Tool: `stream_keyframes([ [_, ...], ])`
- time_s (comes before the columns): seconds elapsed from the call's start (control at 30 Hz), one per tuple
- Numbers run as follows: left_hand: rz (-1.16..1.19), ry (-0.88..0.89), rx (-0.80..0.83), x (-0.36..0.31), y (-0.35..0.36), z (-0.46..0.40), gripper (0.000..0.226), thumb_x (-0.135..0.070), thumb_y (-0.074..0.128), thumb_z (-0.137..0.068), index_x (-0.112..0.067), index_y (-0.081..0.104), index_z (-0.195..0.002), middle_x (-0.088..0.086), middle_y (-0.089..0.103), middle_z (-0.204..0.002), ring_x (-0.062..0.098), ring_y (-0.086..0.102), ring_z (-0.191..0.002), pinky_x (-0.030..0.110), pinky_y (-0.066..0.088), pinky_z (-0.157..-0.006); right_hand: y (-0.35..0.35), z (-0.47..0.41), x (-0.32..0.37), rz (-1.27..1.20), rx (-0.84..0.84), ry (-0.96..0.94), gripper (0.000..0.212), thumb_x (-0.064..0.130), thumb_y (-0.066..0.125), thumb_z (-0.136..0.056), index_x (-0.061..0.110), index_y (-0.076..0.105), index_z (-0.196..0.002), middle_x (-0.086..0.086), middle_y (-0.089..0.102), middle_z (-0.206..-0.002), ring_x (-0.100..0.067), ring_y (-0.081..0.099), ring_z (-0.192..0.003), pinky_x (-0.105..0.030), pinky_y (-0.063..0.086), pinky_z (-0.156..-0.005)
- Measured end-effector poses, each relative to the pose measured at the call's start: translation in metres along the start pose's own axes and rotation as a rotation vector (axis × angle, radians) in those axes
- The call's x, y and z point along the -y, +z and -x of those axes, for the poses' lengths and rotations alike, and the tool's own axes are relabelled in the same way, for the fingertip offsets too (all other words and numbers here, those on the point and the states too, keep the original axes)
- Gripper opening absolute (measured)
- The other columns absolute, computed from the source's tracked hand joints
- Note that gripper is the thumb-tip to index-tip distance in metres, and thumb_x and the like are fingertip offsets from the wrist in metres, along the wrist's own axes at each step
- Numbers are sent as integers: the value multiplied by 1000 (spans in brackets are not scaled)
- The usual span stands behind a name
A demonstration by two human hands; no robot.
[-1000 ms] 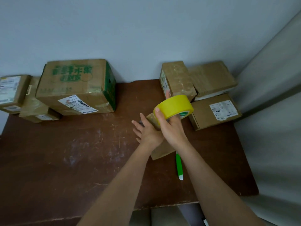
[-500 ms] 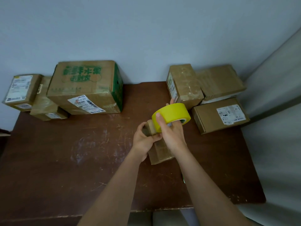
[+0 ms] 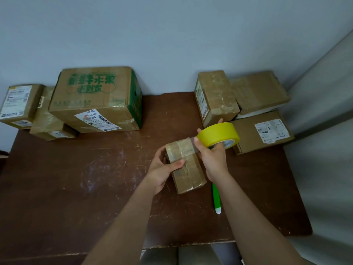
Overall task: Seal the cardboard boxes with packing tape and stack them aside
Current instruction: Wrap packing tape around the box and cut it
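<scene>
head view: small cardboard box (image 3: 186, 167) lay at table (image 3: 76, 188) centre. left hand (image 3: 162, 167) gripped its 9 o'clock side; right hand (image 3: 214, 159) clenched the yellow tape roll (image 3: 218, 134) at its 1 o'clock corner. strip looked just begun. sealing unfinished, stacking left. green cutter (image 3: 216, 197) at 5 o'clock.

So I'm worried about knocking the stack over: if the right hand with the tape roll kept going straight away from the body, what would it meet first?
Probably the upright box just beyond the tape roll held by the right hand. Depth is unclear from this one view.
</scene>
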State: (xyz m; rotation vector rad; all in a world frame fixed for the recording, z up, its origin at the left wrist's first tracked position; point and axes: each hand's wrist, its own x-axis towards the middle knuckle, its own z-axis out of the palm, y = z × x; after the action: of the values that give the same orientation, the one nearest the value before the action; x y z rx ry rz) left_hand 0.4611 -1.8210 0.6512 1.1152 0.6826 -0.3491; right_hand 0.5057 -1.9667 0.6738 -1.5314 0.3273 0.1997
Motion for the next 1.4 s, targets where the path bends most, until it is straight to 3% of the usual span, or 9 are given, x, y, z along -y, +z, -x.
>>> stream_keyframes([
  [0.3, 7, 2, 0, -1, -2, -1, 77, 0, 83, -69, -30, 47, -129, -1, 60, -124, 16, 60, -115, 35, 56, -88, 1, 1, -5, -18, -28, 6, 93, 9, 69, -93, 68, 9, -133, 9, 65, -128, -8, 62, -117, -35, 51, -100],
  [0.43, -58, -25, 15, 0, -4, 2, 84, -13, 88, -63, -41, 42, -127, -4, 52, -136, 15, 54, -122, 35, 52, -95, 3, 0, -16, -11, -49, 56, 64, 11, 70, -92, 62, 39, -116, 7, 66, -120, -7, 64, -106, -30, 52, -89],
  [0.53, -395, 7, -10, -11, -5, 5, 104, -24, 89, -67, -39, 24, -147, -4, 37, -149, 14, 42, -130, 28, 42, -98, 3, -1, -25, -38, -40, 86, 71, 14, 71, -92, 55, 34, -137, 11, 66, -111, -1, 68, -94, -20, 54, -75],
  [0.63, -907, 92, 50, -35, 1, -4, 121, -31, 89, -67, -34, 7, -155, -1, 9, -161, 23, 13, -149, 44, 17, -120, 2, -3, -26, 3, -38, 44, 84, 14, 70, -93, 65, 18, -134, 14, 65, -109, 1, 65, -98, -13, 50, -76],
  [0.77, -1226, 346, 56, -51, 37, -25, 56, -37, 49, -101, -24, 29, -152, 4, 20, -160, 22, 10, -150, 51, 0, -120, 1, -4, -27, 16, -57, 18, 77, 13, 71, -92, 59, 26, -137, 9, 67, -106, -4, 65, -95, -15, 50, -80],
  [0.87, -1544, 585, -197, -28, 51, -28, 43, -37, 22, -105, -18, 60, -113, 5, 64, -115, 26, 58, -111, 45, 37, -100, 5, 0, -30, -22, -78, 44, 74, 16, 72, -92, 55, 28, -137, 3, 69, -109, -14, 68, -102, -22, 53, -85],
  [0.97, -1659, 766, -366, -12, 49, -31, 42, -33, 29, -99, -15, 60, -77, 6, 65, -72, 29, 62, -68, 38, 44, -64, 8, 2, -32, -56, -100, 107, 75, 17, 72, -92, 42, 27, -147, 6, 70, -101, -7, 69, -93, -16, 52, -75],
  [1.23, -1686, 816, -389, -13, 51, -35, 44, -34, 27, -98, -16, 58, -73, 5, 63, -65, 27, 61, -61, 37, 43, -59, 6, 2, -33, -83, -79, 125, 87, 20, 71, -93, 50, 15, -151, 4, 69, -108, -7, 68, -93, -33, 55, -89],
  [1.4, -1748, 804, -337, -14, 47, -33, 45, -35, 28, -99, -15, 58, -72, 5, 63, -63, 26, 60, -56, 34, 41, -55, -3, 6, -21, -135, -51, 290, 23, 23, 76, -88, 28, 62, -106, 2, 70, -98, -20, 69, -94, -24, 53, -69],
])
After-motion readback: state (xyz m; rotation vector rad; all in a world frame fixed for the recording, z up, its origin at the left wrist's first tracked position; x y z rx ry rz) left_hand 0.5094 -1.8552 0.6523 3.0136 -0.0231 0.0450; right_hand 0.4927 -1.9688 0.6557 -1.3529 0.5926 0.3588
